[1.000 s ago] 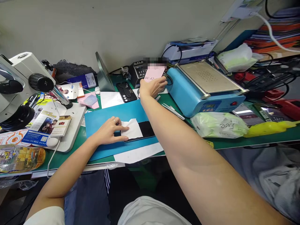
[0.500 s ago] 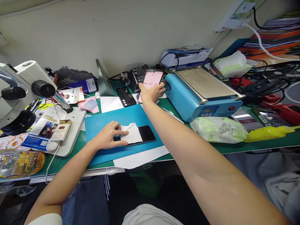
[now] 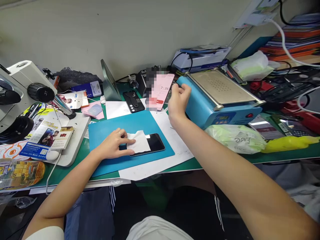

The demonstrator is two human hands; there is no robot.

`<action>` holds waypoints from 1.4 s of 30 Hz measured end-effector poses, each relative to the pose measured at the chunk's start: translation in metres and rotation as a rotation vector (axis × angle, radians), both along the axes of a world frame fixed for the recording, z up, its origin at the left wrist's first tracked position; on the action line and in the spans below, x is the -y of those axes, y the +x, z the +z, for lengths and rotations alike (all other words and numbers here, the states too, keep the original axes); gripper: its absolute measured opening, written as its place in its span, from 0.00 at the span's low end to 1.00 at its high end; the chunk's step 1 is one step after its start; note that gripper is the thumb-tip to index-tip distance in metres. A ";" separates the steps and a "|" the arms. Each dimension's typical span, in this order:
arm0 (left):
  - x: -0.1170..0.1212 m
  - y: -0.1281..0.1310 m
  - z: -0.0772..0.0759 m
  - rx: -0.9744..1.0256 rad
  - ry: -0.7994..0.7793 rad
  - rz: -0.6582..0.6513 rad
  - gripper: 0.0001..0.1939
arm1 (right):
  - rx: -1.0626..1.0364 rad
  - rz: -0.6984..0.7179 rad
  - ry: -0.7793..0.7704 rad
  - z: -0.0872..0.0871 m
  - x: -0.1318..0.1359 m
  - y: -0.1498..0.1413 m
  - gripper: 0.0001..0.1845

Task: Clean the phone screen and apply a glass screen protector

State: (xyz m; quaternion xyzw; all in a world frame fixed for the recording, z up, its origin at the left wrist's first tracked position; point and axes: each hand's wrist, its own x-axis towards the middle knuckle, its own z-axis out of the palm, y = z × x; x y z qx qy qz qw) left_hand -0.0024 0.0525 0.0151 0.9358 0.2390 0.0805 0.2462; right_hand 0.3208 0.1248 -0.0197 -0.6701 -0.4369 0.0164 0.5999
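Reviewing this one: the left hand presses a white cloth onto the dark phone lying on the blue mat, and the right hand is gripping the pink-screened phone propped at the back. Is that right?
Not quite. In the head view the right hand is off the pink-screened phone, hanging open beside it, apart from it. The rest holds: the left hand presses the white cloth onto the dark phone on the blue mat.
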 end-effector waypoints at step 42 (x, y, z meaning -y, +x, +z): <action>0.021 0.018 0.000 0.017 0.233 -0.271 0.34 | 0.805 0.131 -0.780 0.093 0.008 0.002 0.34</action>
